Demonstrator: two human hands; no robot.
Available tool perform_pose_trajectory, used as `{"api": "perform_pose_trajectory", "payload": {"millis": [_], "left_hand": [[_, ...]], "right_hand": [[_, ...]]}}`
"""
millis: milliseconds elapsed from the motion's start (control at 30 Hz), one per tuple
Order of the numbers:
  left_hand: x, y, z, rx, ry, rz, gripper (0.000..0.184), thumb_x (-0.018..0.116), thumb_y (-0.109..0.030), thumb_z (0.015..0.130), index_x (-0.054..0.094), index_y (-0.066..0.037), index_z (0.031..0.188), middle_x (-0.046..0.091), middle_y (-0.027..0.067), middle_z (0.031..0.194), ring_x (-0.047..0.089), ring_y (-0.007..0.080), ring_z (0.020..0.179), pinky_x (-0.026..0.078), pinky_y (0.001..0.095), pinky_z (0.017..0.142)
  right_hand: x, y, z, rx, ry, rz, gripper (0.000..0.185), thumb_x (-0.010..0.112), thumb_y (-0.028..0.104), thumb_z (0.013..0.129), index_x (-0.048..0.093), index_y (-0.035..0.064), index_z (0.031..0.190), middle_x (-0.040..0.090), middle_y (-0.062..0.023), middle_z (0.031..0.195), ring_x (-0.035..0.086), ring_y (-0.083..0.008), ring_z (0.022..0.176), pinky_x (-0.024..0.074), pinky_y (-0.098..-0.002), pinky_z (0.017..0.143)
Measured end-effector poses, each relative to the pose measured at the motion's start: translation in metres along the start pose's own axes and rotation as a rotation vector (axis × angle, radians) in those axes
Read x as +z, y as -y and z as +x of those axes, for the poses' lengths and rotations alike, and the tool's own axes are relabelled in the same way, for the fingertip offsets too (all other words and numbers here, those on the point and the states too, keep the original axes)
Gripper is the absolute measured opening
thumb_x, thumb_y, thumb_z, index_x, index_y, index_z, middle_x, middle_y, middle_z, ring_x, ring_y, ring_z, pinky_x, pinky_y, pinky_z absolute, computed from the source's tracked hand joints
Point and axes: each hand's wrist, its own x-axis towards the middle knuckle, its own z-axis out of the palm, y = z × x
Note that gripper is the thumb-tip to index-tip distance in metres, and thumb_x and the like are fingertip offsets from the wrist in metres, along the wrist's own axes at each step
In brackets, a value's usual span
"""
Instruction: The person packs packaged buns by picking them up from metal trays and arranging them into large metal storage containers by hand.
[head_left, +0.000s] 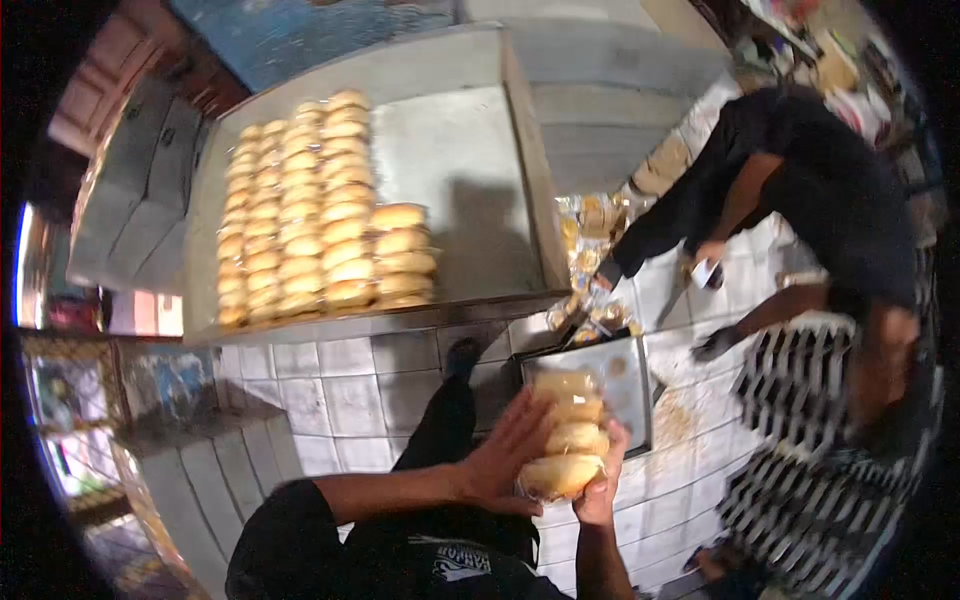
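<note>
My left hand [505, 450] and my right hand [604, 478] hold a short row of round bread buns [566, 462] between them, in front of my body. The left palm presses on one side of the row, and the right fingers wrap round the other side. Shiny clear wrapping shows on the buns. Beyond my hands, a large shallow metal tray [450, 130] holds several rows of golden wrapped buns [300, 200] on its left part. The nearest row is shorter than the others.
A person in dark clothes [830, 190] bends over at the right, near wrapped items on the tiled floor. A smaller tray [618, 372] lies on the floor beyond my hands. Striped black and white fabric [800, 390] is at the right, grey boxes [215, 470] at the left.
</note>
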Motion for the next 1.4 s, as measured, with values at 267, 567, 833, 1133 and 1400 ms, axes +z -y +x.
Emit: {"api": "perform_pose_trajectory", "payload": {"millis": [267,567,833,1133,1400], "left_hand": [[-0.269,0.053,0.073,-0.038,-0.719,0.170,0.085,0.061,-0.041,0.096,0.021,0.000,0.158,0.028,0.0269,0.159,0.020,0.0412,0.152,0.012,0.0475,0.125],[-0.462,0.155,0.092,-0.859,0.338,-0.368,0.075,0.064,-0.048,0.096,0.041,-0.001,0.149,0.057,0.0210,0.133,0.058,0.0306,0.121,0.046,0.0497,0.107],[-0.461,0.260,0.191,-0.504,0.760,0.346,0.117,0.091,-0.053,0.057,0.042,-0.002,0.149,0.069,0.0228,0.118,0.067,0.0386,0.107,0.053,0.0441,0.094],[-0.484,0.251,0.173,-0.576,0.699,0.217,0.103,0.086,-0.037,0.063,0.037,0.001,0.146,0.065,0.0245,0.124,0.065,0.0374,0.113,0.051,0.0433,0.096],[-0.463,0.250,0.178,-0.520,0.816,0.266,0.107,0.087,-0.031,0.072,0.027,-0.006,0.157,0.045,0.0185,0.153,0.046,0.0335,0.139,0.037,0.0410,0.117]], "right_hand": [[0.224,0.114,0.261,0.138,0.577,-0.106,0.056,0.048,0.042,0.104,0.045,0.0021,0.144,0.054,-0.0134,0.140,0.048,-0.0222,0.130,0.0349,-0.0344,0.112],[0.298,-0.037,0.485,1.009,0.883,-0.723,0.086,0.029,0.080,0.092,0.065,0.0037,0.106,0.071,-0.0169,0.086,0.072,-0.0246,0.072,0.0571,-0.0339,0.055],[0.290,0.018,0.427,0.715,0.654,-0.878,0.100,0.041,0.083,0.089,0.047,-0.0006,0.144,0.067,-0.0211,0.114,0.069,-0.0252,0.099,0.0581,-0.0361,0.078],[0.319,-0.016,0.352,0.328,0.440,-0.670,0.093,0.073,0.021,0.088,0.013,0.0011,0.157,0.040,-0.0297,0.150,0.041,-0.0365,0.141,0.0365,-0.0433,0.117],[0.310,0.012,0.314,0.001,0.625,-0.746,0.083,0.070,0.026,0.089,0.026,-0.0003,0.154,0.044,-0.0258,0.150,0.044,-0.0379,0.139,0.0360,-0.0441,0.115]]}}
